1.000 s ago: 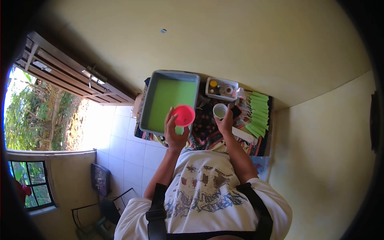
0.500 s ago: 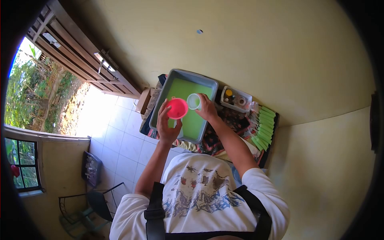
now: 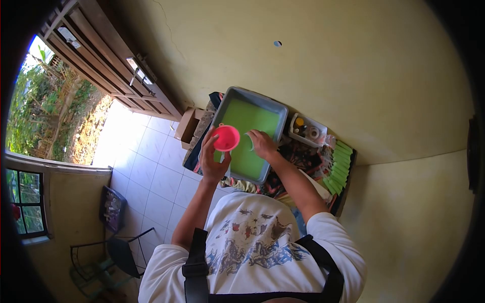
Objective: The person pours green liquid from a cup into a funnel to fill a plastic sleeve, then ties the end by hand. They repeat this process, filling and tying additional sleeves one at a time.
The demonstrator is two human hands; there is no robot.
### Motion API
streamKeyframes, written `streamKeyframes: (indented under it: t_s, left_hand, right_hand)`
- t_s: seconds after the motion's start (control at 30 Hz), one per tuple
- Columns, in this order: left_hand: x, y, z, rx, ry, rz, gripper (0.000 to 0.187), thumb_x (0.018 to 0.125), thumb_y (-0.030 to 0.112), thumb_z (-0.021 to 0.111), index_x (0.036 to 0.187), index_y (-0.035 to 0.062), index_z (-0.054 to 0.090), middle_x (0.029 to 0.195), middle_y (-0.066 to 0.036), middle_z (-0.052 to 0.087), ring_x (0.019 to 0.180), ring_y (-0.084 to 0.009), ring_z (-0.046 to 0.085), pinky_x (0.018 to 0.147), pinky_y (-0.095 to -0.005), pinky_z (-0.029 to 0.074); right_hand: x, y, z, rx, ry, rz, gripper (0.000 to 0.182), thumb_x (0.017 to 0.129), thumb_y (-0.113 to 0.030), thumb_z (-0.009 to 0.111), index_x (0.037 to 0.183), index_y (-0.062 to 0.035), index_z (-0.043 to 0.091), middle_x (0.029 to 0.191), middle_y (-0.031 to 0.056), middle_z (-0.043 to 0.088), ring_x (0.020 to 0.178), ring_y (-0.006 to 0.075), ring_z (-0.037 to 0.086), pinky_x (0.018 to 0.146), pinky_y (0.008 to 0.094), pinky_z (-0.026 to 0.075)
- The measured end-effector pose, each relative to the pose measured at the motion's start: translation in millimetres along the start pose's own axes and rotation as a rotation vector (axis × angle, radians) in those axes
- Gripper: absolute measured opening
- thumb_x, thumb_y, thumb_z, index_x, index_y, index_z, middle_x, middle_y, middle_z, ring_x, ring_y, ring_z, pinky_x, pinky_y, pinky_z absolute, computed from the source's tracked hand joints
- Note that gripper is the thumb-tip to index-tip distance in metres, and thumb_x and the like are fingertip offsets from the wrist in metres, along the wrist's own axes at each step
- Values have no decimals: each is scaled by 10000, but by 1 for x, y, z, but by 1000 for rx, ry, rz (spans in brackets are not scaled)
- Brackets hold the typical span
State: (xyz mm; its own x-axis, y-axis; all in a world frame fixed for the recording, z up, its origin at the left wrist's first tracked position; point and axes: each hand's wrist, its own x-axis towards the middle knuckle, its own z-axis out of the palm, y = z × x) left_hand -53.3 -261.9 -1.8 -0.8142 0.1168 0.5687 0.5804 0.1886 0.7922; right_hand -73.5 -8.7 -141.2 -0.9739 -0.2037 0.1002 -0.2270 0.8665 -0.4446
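Observation:
My left hand (image 3: 210, 160) is closed around a pink funnel (image 3: 226, 139), its wide mouth facing up over the basin's left side. Something pale and clear, perhaps a plastic sleeve, hangs below the funnel; my fingers partly hide it. My right hand (image 3: 263, 145) grips a pale plastic cup (image 3: 249, 140), now low and tilted at the green liquid (image 3: 252, 113); most of the cup is hidden by the hand or the liquid. A grey rectangular basin (image 3: 284, 118) holds this liquid.
Right of the basin stand a white container (image 3: 307, 135) with small bottles and a tape roll, and a row of filled green plastic tubes (image 3: 339, 166). A cardboard box (image 3: 188, 126) is at the left. Beyond are an open wooden door (image 3: 118, 70) and a chair (image 3: 121, 255).
My right hand has lowered the cup to the green liquid and tipped it, so its round opening no longer faces me. The left hand keeps the funnel nearly in place. The view has shifted slightly.

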Motion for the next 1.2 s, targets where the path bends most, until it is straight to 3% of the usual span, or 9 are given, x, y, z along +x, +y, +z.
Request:
streamKeyframes:
  t_s: [0.23,0.43,0.57,0.8,0.93,1.2]
  left_hand:
    - [-2,2,-3,10,-3,3,776,816,-174,768,1503,59,493,1649,-233,446,1494,-397,512,1121,-456,591]
    - [-4,10,13,-48,-47,-4,759,833,-165,749,1510,66,496,1650,-234,445,1470,-393,539,1090,-447,613]
    - [1,29,43,-123,-113,7,748,827,-165,744,1501,63,512,1649,-233,447,1462,-392,549,1068,-435,625]
    - [6,62,112,-179,-250,130,759,803,-151,760,1500,43,528,1647,-240,467,1448,-392,568,1045,-439,627]
    - [4,87,143,-165,-274,197,755,779,-100,783,1486,43,561,1603,-254,530,1441,-401,582,1057,-446,599]
    - [-2,118,192,-234,-307,232,789,770,-105,779,1507,45,541,1608,-253,520,1455,-397,569,1091,-455,577]
  right_hand:
    - [-17,-37,-33,284,347,151,825,713,-89,924,1452,-49,560,1413,197,629,1281,410,640,1091,481,538]
    - [-50,-62,-103,468,525,219,818,754,-162,945,1472,-32,576,1365,187,666,1283,367,656,1094,457,521]
    - [-77,-73,-177,327,681,118,842,769,-178,947,1505,-47,558,1424,194,645,1313,378,641,1114,470,518]
    - [-130,-77,-276,69,693,75,892,737,-111,916,1547,-95,543,1455,175,631,1362,380,600,1160,491,471]
    - [-156,-74,-306,-87,634,128,930,708,-95,915,1560,-138,544,1478,138,607,1383,353,579,1162,492,459]
    - [-188,-62,-340,-240,631,91,964,666,-51,930,1550,-154,557,1450,82,610,1388,295,580,1174,487,442]
